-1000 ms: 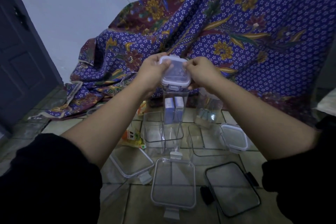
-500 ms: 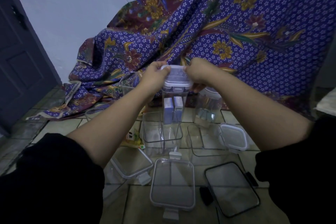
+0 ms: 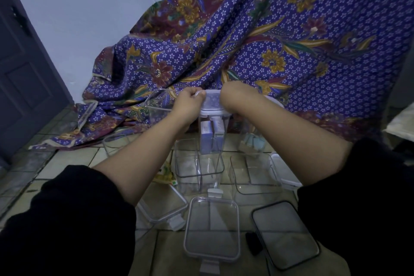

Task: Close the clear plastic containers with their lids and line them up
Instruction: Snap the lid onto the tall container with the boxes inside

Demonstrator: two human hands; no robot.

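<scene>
Pressing down was the business of this moment: the lid (image 3: 212, 104) sat on top of the tall clear container (image 3: 210, 141), which stood on the tiled floor (image 3: 67, 159) in front of the patterned cloth (image 3: 291, 40), and the step in hand looked like seating that lid and snapping its side flaps. Starting at the left, the left hand (image 3: 189, 103) was curled over the lid's left edge, fingers (image 3: 198, 94) bent tight and close together, gripping the rim. In the middle, the container showed small boxes inside through its wall. On the right, the right hand (image 3: 233, 96) covered the lid's right edge; its wrist hid the fingers, so how far they were curled could not be told, though the hand plainly rested on the lid. The next move, by my reading, called for even pressure on both sides until the flaps locked, then setting the container in a row. Plenty remained: an open container (image 3: 199, 163) just in front, another open container (image 3: 255, 172) to its right, and loose lids, a clear one (image 3: 211, 228) and a dark-rimmed one (image 3: 285, 233), lying nearer the person.
</scene>
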